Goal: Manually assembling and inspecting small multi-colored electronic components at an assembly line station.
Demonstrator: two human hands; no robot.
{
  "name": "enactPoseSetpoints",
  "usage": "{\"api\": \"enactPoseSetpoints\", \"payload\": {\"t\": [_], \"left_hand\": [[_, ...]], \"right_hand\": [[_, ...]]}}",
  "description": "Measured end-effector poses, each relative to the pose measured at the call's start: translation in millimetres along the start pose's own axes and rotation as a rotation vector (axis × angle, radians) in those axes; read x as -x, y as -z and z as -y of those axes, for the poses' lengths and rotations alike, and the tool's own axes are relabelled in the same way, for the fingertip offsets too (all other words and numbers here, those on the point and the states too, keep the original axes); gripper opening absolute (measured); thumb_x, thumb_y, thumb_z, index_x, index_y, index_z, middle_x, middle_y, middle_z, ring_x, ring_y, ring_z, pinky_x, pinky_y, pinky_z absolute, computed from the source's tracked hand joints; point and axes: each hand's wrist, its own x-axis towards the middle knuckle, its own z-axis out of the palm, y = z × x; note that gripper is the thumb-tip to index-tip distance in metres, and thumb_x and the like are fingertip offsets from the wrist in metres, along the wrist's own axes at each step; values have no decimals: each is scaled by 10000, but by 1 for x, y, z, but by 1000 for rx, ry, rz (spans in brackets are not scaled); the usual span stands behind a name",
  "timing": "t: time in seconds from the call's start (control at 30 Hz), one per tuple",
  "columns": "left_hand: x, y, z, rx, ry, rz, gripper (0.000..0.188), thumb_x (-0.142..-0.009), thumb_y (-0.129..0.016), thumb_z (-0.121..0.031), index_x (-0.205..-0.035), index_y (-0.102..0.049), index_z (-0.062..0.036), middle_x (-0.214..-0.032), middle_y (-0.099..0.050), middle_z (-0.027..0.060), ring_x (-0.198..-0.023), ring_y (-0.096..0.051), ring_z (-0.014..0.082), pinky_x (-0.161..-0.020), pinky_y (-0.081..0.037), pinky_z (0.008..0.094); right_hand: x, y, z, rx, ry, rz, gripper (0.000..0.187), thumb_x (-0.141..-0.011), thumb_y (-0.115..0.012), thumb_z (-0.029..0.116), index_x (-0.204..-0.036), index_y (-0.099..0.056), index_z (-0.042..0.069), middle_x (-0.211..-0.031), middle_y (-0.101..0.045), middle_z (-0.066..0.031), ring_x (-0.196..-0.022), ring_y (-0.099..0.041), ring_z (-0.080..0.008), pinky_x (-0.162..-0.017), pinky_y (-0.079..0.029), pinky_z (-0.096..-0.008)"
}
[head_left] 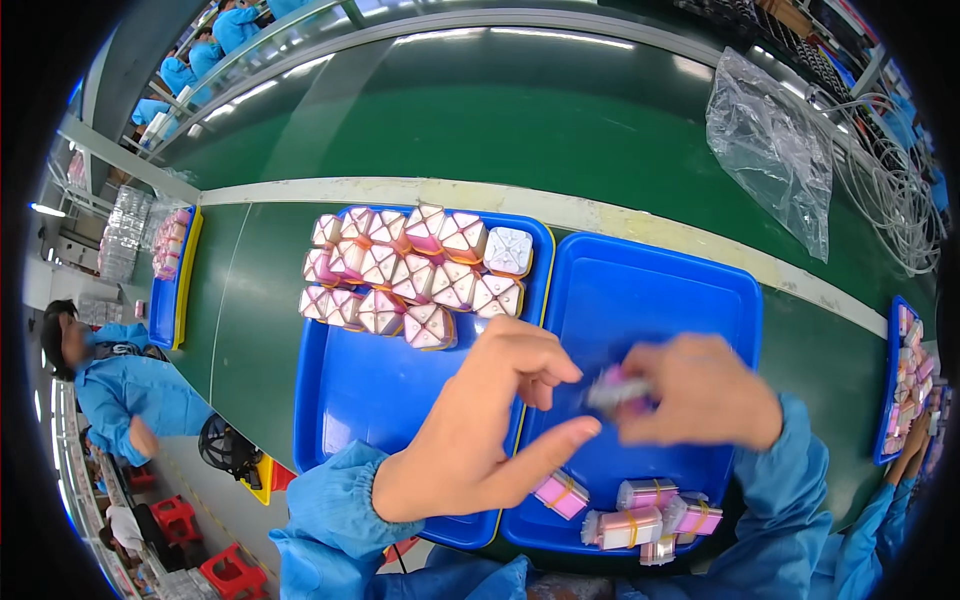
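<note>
My right hand (700, 392) is closed on a small pink-and-silver block (618, 393), both smeared by motion, above the right blue tray (660, 262). Facing it, my left hand (485, 420) has thumb and fingers apart in a curve with nothing between them; it hovers over the edge between the two trays. Standing in rows in the left blue tray (365, 400) are several pink blocks (428, 325) with white, cross-creased tops. At the near end of the right tray lie several pink-and-silver blocks (630, 527) with yellow bands round them.
A green bench (450, 115) extends beyond a pale strip (620, 218). A clear plastic bag (770, 140) and coiled cables (890, 190) lie at the far right. More block-filled trays stand at far left (180, 270) and right (905, 375). A person in blue (145, 395) is at left.
</note>
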Motion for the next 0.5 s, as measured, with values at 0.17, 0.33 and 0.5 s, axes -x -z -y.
{"api": "enactPoseSetpoints", "payload": {"t": [0.17,0.33,0.5], "left_hand": [[12,-12,11,493,337,-96,586,-966,-682,-104,-1395,-284,-77,-1372,-400,161,-964,-595,210,-823,-545,366],[11,-32,2,809,435,-248,778,-926,-732,-45,-1496,-208,-124,-1462,-367,148,-1165,-623,308,-954,-574,436],[8,-13,6,367,299,-48,551,-882,-775,17,-1317,-444,-54,-1289,-540,135,-1127,-641,199,-920,-588,367]], "right_hand": [[-21,6,-45,-1025,-74,10,316,-935,-707,287,-1061,-696,-3,-786,-645,-5,-689,-588,-79,-610,-473,-266],[-22,-12,-7,-1225,-71,24,312,-969,-702,212,-1195,-670,-2,-898,-650,23,-769,-560,-30,-635,-433,-210],[-16,-20,10,-1179,57,137,313,-993,-693,192,-1228,-646,-10,-957,-649,17,-851,-553,-31,-709,-442,-222]]}}
